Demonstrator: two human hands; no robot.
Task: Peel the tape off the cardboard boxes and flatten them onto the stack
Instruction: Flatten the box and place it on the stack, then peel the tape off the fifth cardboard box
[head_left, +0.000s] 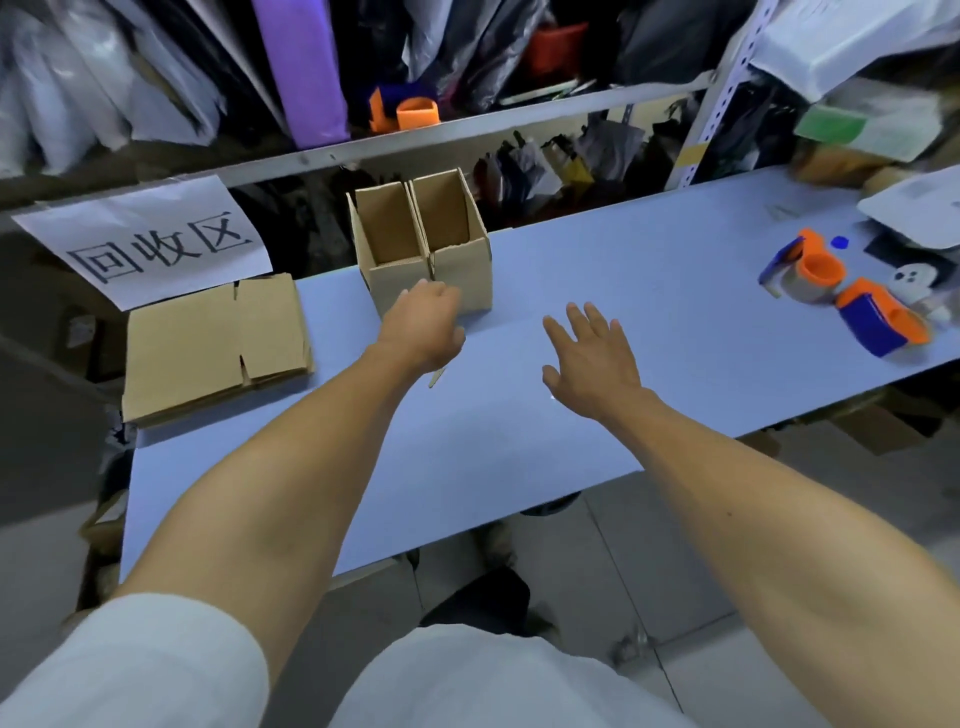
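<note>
Two open-topped cardboard boxes, the left box (387, 244) and the right box (465, 260), stand side by side at the back of the blue table (519, 441). A stack of flattened cardboard (208, 348) lies at the table's left end. My left hand (423, 327) is right in front of the boxes with its fingers curled against their front faces. A thin tan tape strip (437, 376) sticks out below its palm. My right hand (589, 358) hovers over the table to the right of the boxes, fingers spread and holding nothing.
A white paper sign (150, 241) hangs behind the stack. Orange and blue tape dispensers (810, 273) (883, 319) lie at the table's right end, near packages (914, 205). A shelf rail (363, 143) with bags above it runs behind the table.
</note>
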